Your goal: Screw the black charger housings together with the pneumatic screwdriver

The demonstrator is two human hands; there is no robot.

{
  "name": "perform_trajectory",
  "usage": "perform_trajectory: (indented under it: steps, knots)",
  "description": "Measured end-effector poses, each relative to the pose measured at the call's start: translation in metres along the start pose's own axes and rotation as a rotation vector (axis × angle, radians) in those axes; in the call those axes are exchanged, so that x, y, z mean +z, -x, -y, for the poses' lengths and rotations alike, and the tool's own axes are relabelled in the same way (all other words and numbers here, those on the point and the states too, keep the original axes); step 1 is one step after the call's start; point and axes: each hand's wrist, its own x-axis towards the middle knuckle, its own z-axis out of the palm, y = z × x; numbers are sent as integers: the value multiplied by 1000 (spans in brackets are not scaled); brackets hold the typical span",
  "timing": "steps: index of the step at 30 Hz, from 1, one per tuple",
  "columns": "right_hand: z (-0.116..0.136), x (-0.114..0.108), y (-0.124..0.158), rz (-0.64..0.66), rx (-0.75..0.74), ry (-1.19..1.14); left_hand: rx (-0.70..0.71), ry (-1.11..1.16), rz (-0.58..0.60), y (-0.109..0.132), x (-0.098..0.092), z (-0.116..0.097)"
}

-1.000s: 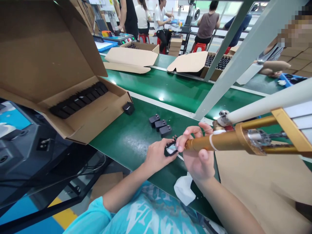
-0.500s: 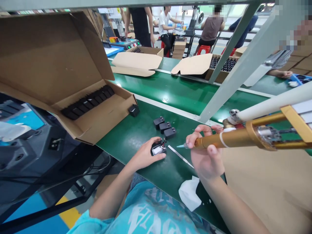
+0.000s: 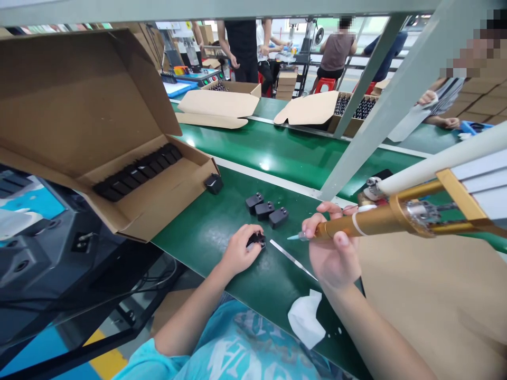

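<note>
My left hand [image 3: 240,252] is closed around a small black power adapter [image 3: 256,240] on the green bench. The fingers cover much of it, and its inside is mostly out of sight. In my right hand [image 3: 335,258] I grip a gold glue dispensing gun [image 3: 376,219]. Its pale blue nozzle [image 3: 293,237] points left toward the adapter and stays apart from it. Between the two hands lies a thin white strip [image 3: 292,258]. Three black adapters, including the nearest one [image 3: 279,217], lie just beyond my left hand with their prongs showing.
An open cardboard box [image 3: 166,206] at left holds a row of black adapters, with a single adapter [image 3: 214,183] by its corner. White paper [image 3: 307,319] lies near the bench edge. A grey slanted post [image 3: 368,116] rises behind the gun. Other people work beyond.
My left hand has turned the adapter, so its white interior no longer shows. The nearest of the three adapters has shifted slightly right. The right hand keeps its hold on the gun.
</note>
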Motion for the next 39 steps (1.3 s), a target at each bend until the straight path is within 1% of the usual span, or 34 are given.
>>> perform_trajectory:
  steps: [2,4,7,9,11,14,16,18,22,24,25,27,29,30,31,33,36,37,39]
  knots:
    - [0,-1,0,10,-2,-6,80,-64,8,2,-2,2]
    - [0,-1,0,24,-1,-17,131,-113,42,3,-5,2]
    - [0,-1,0,38,-1,-30,139,-202,90,6,-10,-2]
    - [0,-2,0,39,2,-33,121,-266,89,8,-11,-5]
    - [0,-2,0,35,8,-35,124,-318,34,11,-10,-8]
    - [0,-2,1,23,16,-32,168,-357,-116,16,-4,-9]
    - [0,-2,1,19,17,-26,170,-362,-188,18,0,-9]
    - [0,-2,0,20,18,-23,123,-337,-218,19,3,-10]
    - [0,-1,0,20,24,-11,-95,-189,-224,18,9,-14]
    - [0,-1,0,18,27,1,-176,-104,-221,16,11,-17]
    - [0,-1,0,18,28,4,-193,-76,-222,16,12,-17]
    - [0,-1,0,18,30,3,-180,-66,-215,15,13,-16]
    - [0,-1,0,15,35,4,-118,-108,-175,16,11,-12]
    - [0,-2,0,12,37,10,-75,-138,-131,16,9,-10]
    - [0,-2,0,7,38,16,-23,-166,-67,15,5,-7]
    - [0,-2,0,-1,37,23,86,-212,98,12,-5,-3]
    - [0,-3,-1,-3,38,15,209,-276,337,5,-21,1]
    - [0,-3,-1,-5,38,12,238,-294,390,2,-25,2]
    - [0,-3,-1,-8,36,10,277,-323,454,-3,-30,3]
